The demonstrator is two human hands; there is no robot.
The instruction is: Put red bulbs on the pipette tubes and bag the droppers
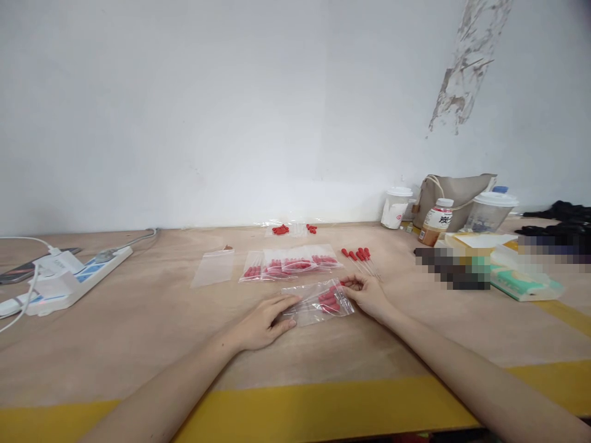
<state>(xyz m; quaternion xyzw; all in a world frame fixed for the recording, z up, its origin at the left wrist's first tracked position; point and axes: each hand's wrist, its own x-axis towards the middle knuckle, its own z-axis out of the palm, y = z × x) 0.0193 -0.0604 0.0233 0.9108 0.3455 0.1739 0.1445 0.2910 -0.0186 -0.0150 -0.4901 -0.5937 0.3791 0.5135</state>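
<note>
A clear zip bag (pixel 307 311) lies in front of me with several red-bulbed droppers (pixel 329 301) inside, bulbs toward its right end. My left hand (pixel 265 321) holds the bag's left end, fingers over the top and thumb along the lower edge. At the bag's upper right corner, my right hand (pixel 367 296) is closed in a pinch on a red-bulbed dropper (pixel 340 284); its shaft is hard to see through the plastic. Just beyond that hand lie several loose droppers (pixel 362 255) with red bulbs and thin clear tubes.
Filled bags (pixel 290 263) overlap behind my hands, with a flat bag (pixel 213 268) to their left. Small red pieces (pixel 281 229) lie near the wall. A power strip (pixel 87 277) stands left. Cups (pixel 396 209), a bottle (pixel 436 223), a pouch (pixel 455 195) and a tissue pack (pixel 521 280) stand right.
</note>
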